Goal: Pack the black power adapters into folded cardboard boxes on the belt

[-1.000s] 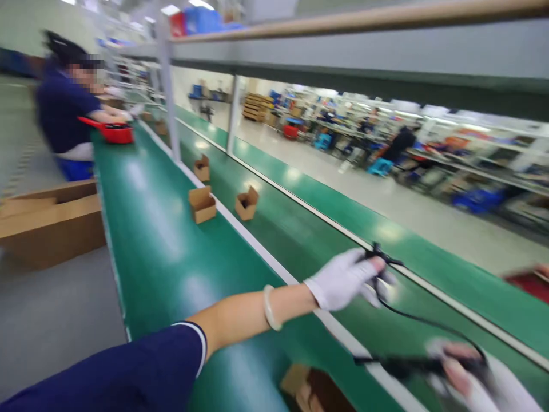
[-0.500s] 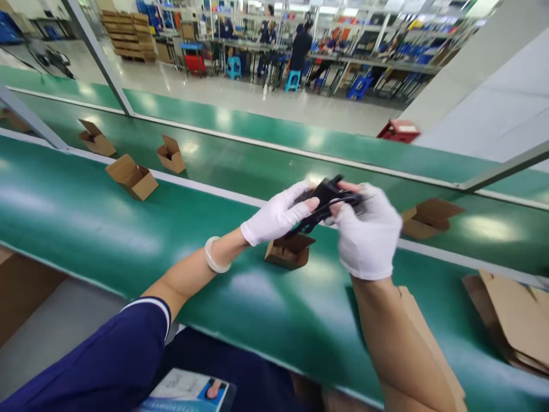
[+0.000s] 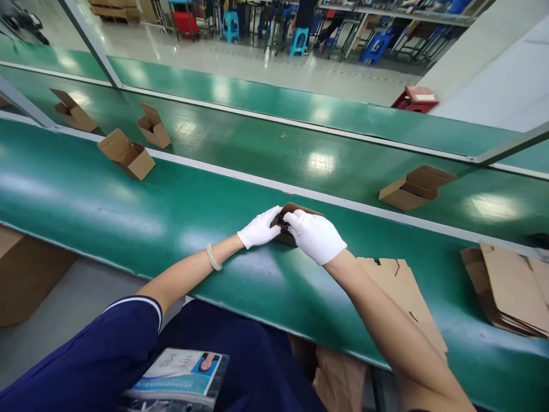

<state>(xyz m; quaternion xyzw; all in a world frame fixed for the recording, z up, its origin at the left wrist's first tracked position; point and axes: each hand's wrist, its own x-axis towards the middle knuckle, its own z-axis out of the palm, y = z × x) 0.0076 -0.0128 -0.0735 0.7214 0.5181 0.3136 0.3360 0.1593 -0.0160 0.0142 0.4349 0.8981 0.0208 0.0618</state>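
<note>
The white-gloved left hand point(image 3: 259, 228) and right hand point(image 3: 315, 236) press in from either side of a small open cardboard box point(image 3: 286, 238), holding it between them; the box rests on a green conveyor belt point(image 3: 86, 212), with something dark, partly hidden, at its opening; another open box point(image 3: 126, 154) stands well to the left; flat cardboard blanks point(image 3: 506, 292) lie to the right; a pale bangle point(image 3: 213, 257) circles the left wrist.

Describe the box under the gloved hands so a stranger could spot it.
Find the nearer green conveyor belt. Midway along it, a white-gloved left hand and right hand close around a small brown cardboard box, the only box in hand.
</note>
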